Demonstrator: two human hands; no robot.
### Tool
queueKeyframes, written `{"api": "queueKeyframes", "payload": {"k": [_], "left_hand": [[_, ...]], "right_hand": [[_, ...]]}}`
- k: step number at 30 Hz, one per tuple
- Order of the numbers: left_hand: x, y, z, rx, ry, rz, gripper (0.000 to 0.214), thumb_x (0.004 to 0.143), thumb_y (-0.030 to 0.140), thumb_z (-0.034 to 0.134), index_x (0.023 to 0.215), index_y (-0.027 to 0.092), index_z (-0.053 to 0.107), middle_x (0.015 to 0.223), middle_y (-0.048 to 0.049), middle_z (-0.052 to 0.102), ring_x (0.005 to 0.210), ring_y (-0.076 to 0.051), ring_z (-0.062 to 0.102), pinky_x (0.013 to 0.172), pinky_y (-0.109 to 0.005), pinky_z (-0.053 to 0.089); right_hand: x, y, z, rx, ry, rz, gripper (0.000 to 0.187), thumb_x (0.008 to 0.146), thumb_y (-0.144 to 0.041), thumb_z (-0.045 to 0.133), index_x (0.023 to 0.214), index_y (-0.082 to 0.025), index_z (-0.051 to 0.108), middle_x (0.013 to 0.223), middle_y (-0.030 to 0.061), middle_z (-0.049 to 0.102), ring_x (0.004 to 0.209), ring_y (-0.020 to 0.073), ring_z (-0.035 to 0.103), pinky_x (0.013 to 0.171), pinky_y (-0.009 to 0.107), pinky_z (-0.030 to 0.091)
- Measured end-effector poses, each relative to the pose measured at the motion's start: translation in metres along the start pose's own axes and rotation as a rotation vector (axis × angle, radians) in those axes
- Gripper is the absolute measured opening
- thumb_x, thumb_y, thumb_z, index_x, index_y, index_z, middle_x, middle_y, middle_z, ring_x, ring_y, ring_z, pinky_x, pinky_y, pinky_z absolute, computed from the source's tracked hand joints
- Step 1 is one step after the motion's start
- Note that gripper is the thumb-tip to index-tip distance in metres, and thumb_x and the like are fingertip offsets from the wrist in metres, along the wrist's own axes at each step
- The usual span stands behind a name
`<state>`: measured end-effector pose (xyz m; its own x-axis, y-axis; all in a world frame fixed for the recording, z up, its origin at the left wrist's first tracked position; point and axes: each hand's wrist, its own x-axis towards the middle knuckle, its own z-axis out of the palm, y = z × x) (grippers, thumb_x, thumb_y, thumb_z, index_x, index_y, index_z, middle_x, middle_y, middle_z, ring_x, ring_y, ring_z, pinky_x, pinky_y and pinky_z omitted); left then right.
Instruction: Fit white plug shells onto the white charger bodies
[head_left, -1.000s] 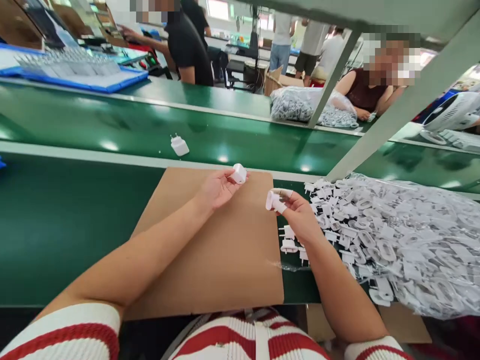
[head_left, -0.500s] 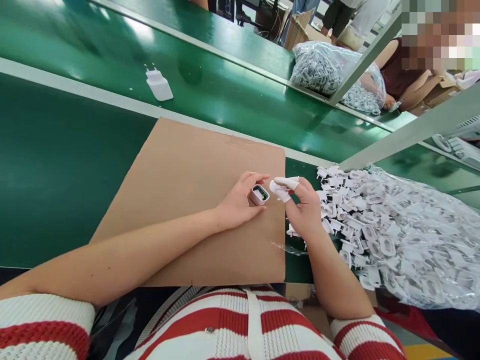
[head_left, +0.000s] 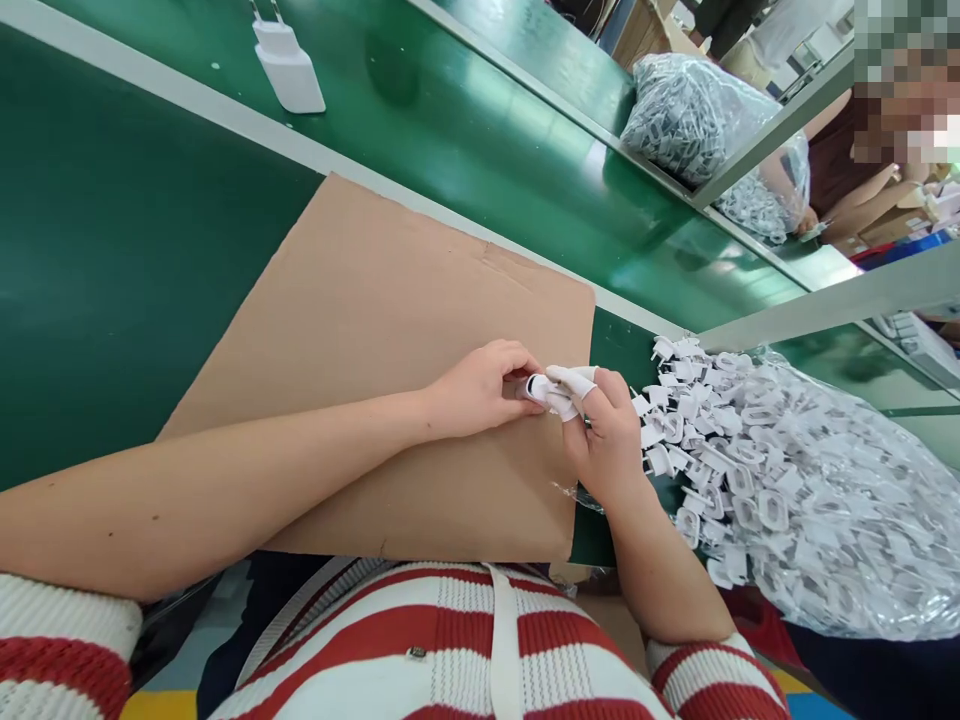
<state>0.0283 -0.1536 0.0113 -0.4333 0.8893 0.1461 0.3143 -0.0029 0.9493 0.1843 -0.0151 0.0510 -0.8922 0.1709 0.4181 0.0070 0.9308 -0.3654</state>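
The green bench fills the left and runs behind everything, and on it a cardboard sheet spreads under your hands across the middle of the frame. At the right lies a heap of white plug parts, partly under clear plastic; a smaller full bag stands at upper right. Your left hand comes in from the left at the centre, thumb and fingers closed around a white case. Your right hand, nearer the heap, has white finger covers and is nearly closed, seeming to pinch a small white piece at its tips. At upper left, a whole white charger lies well apart from both hands. The relation that counts is between case and piece: the case sits at your left fingertips, its dark end toward the right of the frame, and the piece is just beside it on that side, at your right fingertips. Fingers hide the case's long axis, and you cannot tell whether the two parts touch.
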Motion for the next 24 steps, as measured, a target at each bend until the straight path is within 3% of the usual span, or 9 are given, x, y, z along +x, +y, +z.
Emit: {"api": "queueKeyframes", "payload": {"k": [5, 8, 12, 14, 16, 18, 20, 22, 24], "left_hand": [[0.000, 0.000, 0.001, -0.013, 0.004, -0.020, 0.024, 0.081, 0.043, 0.077, 0.091, 0.022, 0.070, 0.095, -0.0037, 0.067, 0.097, -0.025, 0.061, 0.085, -0.038, 0.050], [0.000, -0.001, 0.001, -0.009, 0.010, -0.020, 0.025, 0.080, 0.042, 0.077, 0.093, 0.022, 0.071, 0.095, -0.0038, 0.068, 0.097, -0.025, 0.062, 0.085, -0.038, 0.051], [0.000, -0.001, -0.002, -0.019, -0.010, 0.014, 0.027, 0.082, 0.042, 0.077, 0.101, 0.022, 0.074, 0.099, -0.0051, 0.070, 0.101, -0.026, 0.063, 0.090, -0.039, 0.053], [-0.001, 0.000, -0.004, -0.023, -0.040, 0.047, 0.030, 0.085, 0.040, 0.074, 0.110, 0.023, 0.074, 0.110, -0.0066, 0.070, 0.113, -0.028, 0.061, 0.100, -0.041, 0.052], [-0.002, -0.001, -0.004, -0.005, -0.048, 0.059, 0.047, 0.083, 0.041, 0.078, 0.126, 0.025, 0.069, 0.131, -0.0084, 0.064, 0.129, -0.031, 0.054, 0.111, -0.045, 0.047], [-0.004, -0.003, -0.001, 0.033, -0.018, 0.031, 0.077, 0.071, 0.048, 0.090, 0.139, 0.027, 0.060, 0.145, -0.0105, 0.054, 0.136, -0.034, 0.047, 0.116, -0.048, 0.043], [-0.005, -0.004, 0.004, 0.070, 0.043, -0.009, 0.097, 0.057, 0.055, 0.098, 0.139, 0.026, 0.057, 0.143, -0.0123, 0.052, 0.134, -0.037, 0.048, 0.114, -0.051, 0.045], [-0.006, -0.005, 0.008, 0.106, 0.099, -0.026, 0.092, 0.053, 0.059, 0.099, 0.128, 0.023, 0.061, 0.131, -0.0115, 0.057, 0.126, -0.036, 0.052, 0.108, -0.051, 0.048], [-0.005, -0.004, 0.009, 0.133, 0.106, -0.017, 0.071, 0.061, 0.056, 0.096, 0.115, 0.022, 0.064, 0.117, -0.0090, 0.062, 0.115, -0.033, 0.056, 0.102, -0.049, 0.051]], "right_hand": [[0.002, -0.002, 0.004, -0.054, -0.032, 0.001, 0.035, 0.100, -0.017, 0.054, 0.132, -0.027, 0.063, 0.107, 0.0111, 0.067, 0.099, 0.0271, 0.062, 0.085, 0.045, 0.055], [0.002, -0.001, 0.003, -0.014, 0.031, 0.045, 0.028, 0.101, -0.023, 0.057, 0.127, -0.028, 0.066, 0.107, 0.0103, 0.068, 0.099, 0.0262, 0.063, 0.087, 0.045, 0.057], [0.007, 0.004, -0.001, 0.309, 0.204, 0.342, 0.022, 0.099, -0.035, 0.064, 0.120, -0.027, 0.065, 0.108, 0.0069, 0.066, 0.096, 0.0205, 0.067, 0.086, 0.038, 0.059], [0.009, 0.005, -0.003, 0.506, 0.154, 0.487, 0.025, 0.096, -0.039, 0.068, 0.117, -0.026, 0.063, 0.105, 0.0048, 0.066, 0.091, 0.0177, 0.068, 0.082, 0.034, 0.060], [0.010, 0.005, -0.003, 0.631, 0.053, 0.567, 0.028, 0.093, -0.041, 0.070, 0.114, -0.024, 0.063, 0.100, 0.0033, 0.066, 0.086, 0.0163, 0.069, 0.079, 0.031, 0.059], [0.010, 0.003, -0.002, 0.689, -0.009, 0.608, 0.030, 0.092, -0.043, 0.071, 0.114, -0.024, 0.064, 0.099, 0.0028, 0.067, 0.083, 0.0158, 0.069, 0.078, 0.030, 0.059], [0.009, 0.001, -0.001, 0.709, -0.036, 0.627, 0.031, 0.092, -0.044, 0.071, 0.114, -0.023, 0.066, 0.099, 0.0030, 0.067, 0.081, 0.0153, 0.069, 0.077, 0.030, 0.060], [0.007, 0.001, -0.002, 0.720, -0.062, 0.643, 0.031, 0.092, -0.045, 0.071, 0.113, -0.023, 0.066, 0.100, 0.0032, 0.068, 0.080, 0.0150, 0.069, 0.076, 0.030, 0.060], [0.006, 0.003, -0.003, 0.715, -0.081, 0.636, 0.030, 0.093, -0.045, 0.070, 0.113, -0.023, 0.067, 0.099, 0.0032, 0.069, 0.080, 0.0151, 0.069, 0.075, 0.030, 0.060]]}}
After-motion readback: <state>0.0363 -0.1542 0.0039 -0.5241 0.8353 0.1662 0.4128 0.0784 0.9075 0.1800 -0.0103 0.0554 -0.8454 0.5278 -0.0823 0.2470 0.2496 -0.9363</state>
